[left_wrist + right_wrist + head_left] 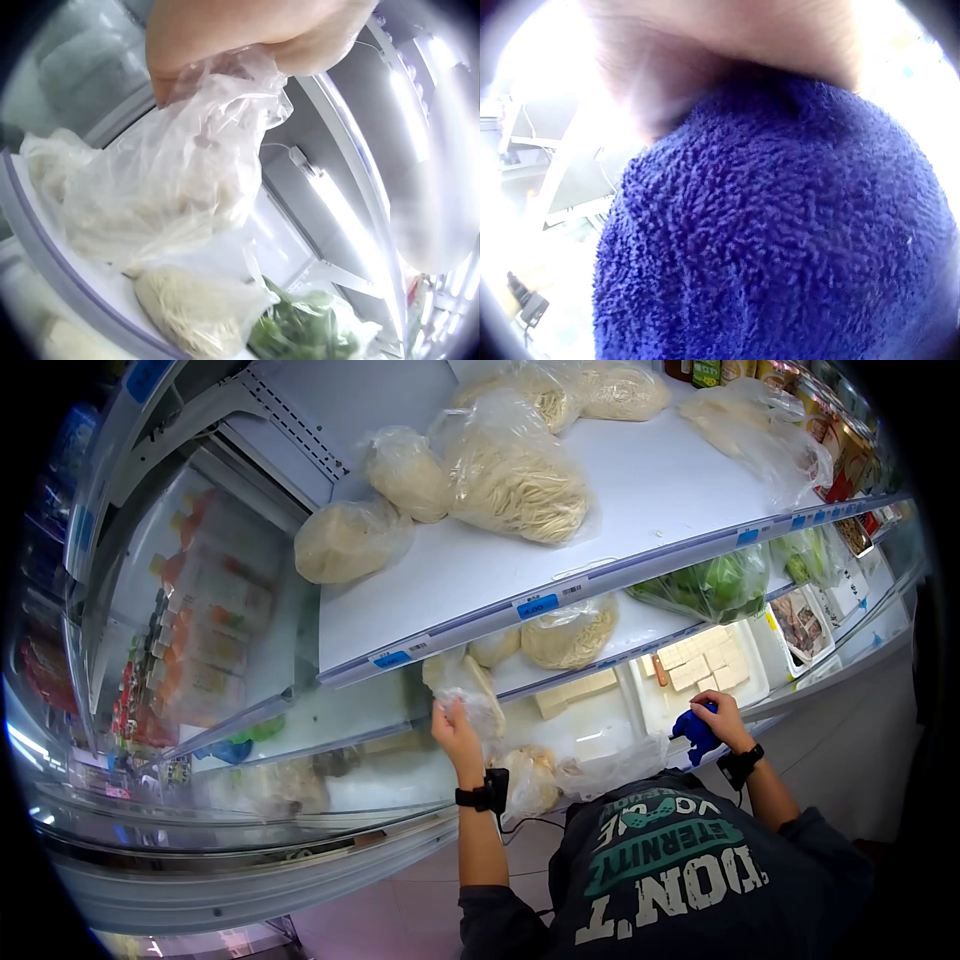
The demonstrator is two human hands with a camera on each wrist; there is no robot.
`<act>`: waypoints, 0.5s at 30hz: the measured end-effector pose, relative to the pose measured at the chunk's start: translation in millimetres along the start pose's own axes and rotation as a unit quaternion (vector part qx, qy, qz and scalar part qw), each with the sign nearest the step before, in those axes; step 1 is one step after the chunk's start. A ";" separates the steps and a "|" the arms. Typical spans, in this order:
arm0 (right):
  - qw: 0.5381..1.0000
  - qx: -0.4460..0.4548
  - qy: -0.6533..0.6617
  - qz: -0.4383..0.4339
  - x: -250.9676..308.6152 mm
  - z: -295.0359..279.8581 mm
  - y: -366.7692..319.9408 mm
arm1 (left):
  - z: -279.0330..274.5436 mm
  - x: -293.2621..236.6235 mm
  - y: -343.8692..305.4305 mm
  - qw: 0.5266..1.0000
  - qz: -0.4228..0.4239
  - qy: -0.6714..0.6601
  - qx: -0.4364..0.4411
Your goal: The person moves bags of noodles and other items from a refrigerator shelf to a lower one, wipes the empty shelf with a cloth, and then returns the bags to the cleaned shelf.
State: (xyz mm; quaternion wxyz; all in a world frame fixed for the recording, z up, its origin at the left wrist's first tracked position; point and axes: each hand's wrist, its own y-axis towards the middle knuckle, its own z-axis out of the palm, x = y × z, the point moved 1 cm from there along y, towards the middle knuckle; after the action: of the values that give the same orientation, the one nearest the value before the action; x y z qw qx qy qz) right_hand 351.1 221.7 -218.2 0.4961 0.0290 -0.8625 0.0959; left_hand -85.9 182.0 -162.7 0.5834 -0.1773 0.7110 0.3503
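One item per side?

Yes. Left grip (457, 740) is holding the plastic bag (480, 710) by its bunched top, just below centre of the head frame; right grip (728, 722) is clutching the blue cloth (695, 736), lower right.

Handling?

Bag's looking light, soft, slippery; I'm favouring that bunched top.

Count?

One held bag, one cloth, two lots of greens (712, 588) showing, right side.
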 end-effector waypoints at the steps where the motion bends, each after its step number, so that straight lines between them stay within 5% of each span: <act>1: 1.000 -0.001 0.002 0.008 3.3 -1.2 -0.2 | -0.9 0.0 17.9 0.998 0.032 -0.020 -0.041; 7: 0.999 -0.019 0.004 0.028 6.0 0.9 -10.9 | -1.3 40.8 98.4 0.993 0.096 0.066 -0.030; 9: 0.999 -0.021 0.003 0.025 3.6 1.7 -15.0 | 4.6 62.9 113.6 0.924 0.000 0.365 0.115; 12: 0.999 -0.011 0.004 0.044 6.6 5.7 -20.0 | 24.6 92.9 99.1 0.867 -0.042 0.448 0.215; 15: 0.999 -0.017 0.005 0.032 -4.3 9.1 -17.5 | 35.4 90.5 84.4 0.883 -0.001 0.436 0.174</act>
State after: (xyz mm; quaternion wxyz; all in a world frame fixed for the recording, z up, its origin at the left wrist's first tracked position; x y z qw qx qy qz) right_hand 348.1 202.6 -224.0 0.4979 -0.0075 -0.8617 0.0974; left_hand -139.9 279.6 -227.0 0.2368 -0.2085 0.9428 0.1077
